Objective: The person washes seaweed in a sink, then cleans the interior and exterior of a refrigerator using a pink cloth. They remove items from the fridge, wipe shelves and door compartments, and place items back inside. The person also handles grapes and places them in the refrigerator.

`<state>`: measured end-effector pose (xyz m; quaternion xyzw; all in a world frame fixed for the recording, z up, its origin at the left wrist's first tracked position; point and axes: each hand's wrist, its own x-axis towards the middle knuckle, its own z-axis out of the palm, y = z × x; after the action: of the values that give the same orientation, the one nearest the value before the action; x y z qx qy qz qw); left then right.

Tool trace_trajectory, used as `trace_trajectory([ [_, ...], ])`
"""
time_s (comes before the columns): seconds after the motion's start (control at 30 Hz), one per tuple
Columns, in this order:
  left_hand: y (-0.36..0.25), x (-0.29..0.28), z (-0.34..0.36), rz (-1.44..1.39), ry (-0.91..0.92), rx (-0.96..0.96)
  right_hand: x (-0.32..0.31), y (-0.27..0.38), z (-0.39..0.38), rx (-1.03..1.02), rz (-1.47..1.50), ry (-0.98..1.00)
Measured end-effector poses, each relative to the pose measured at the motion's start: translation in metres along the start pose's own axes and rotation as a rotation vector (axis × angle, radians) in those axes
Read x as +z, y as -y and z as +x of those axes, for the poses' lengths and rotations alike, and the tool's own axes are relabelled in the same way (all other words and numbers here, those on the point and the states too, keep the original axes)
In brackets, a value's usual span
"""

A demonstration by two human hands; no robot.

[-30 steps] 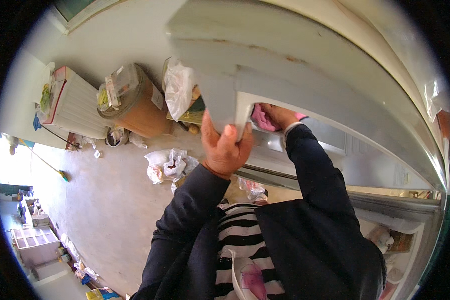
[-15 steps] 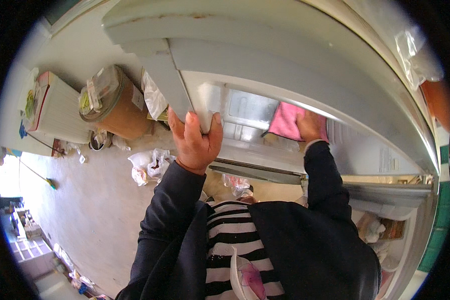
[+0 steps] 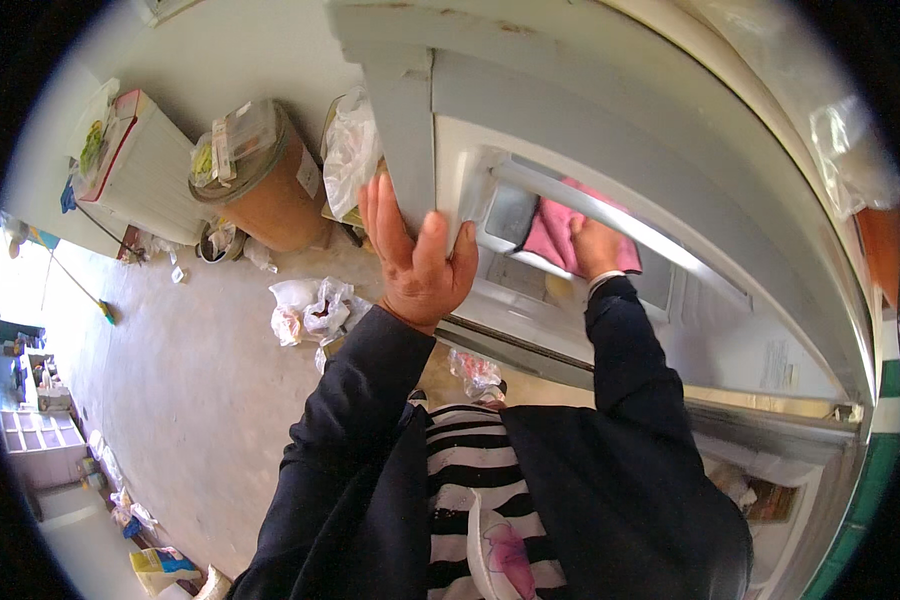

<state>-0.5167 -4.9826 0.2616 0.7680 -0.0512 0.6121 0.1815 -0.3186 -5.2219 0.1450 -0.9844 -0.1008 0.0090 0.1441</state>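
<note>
A grey refrigerator door [image 3: 610, 110] stands swung out in front of me, its white inner side facing me. My left hand [image 3: 422, 278] holds the door's left edge, fingers along the outer side and thumb on the inner side. Within the door's inner side, my right hand [image 3: 596, 247] is closed on a pink cloth [image 3: 548, 235] with a dark border. The cloth lies bunched against the inner panel, behind a pale shelf rail [image 3: 660, 255]. Part of it is hidden by that rail and by my fingers.
A brown lidded bin [image 3: 275, 205] and a white ribbed box [image 3: 148, 150] stand along the wall at left. Plastic bags [image 3: 315, 308] lie on the concrete floor [image 3: 180, 400]. Below right is another open compartment door [image 3: 770, 460] with shelves.
The door's edge has shifted rightward in view, my left hand with it. My right hand and the pink cloth have moved slightly left and up, and the cloth is more bunched.
</note>
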Motion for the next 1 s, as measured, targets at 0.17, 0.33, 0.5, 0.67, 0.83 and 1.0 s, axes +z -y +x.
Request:
trace_trajectory([
  [0.17, -0.052, -0.006, -0.046, -0.328, 0.477, 0.337, 0.034, 0.017, -0.048, -0.496, 0.159, -0.436],
  [0.33, -0.029, 0.085, -0.097, -0.346, 0.949, -0.148, 0.031, 0.026, -0.08, -0.523, 0.202, -0.003],
  [0.5, -0.034, 0.115, -0.133, -0.27, 1.048, -0.023, 0.007, 0.002, -0.123, -0.266, -0.01, -0.118],
  [0.67, -0.068, 0.146, -0.139, -0.315, 1.049, 0.065, 0.006, -0.022, -0.133, -0.088, -0.023, -0.22],
  [0.83, -0.067, 0.191, -0.12, -0.285, 1.272, 0.128, 0.012, -0.045, -0.104, -0.025, 0.084, -0.189],
  [1.0, -0.092, 0.21, -0.08, -0.254, 1.445, 0.143, 0.008, -0.067, -0.077, 0.056, 0.16, -0.138],
])
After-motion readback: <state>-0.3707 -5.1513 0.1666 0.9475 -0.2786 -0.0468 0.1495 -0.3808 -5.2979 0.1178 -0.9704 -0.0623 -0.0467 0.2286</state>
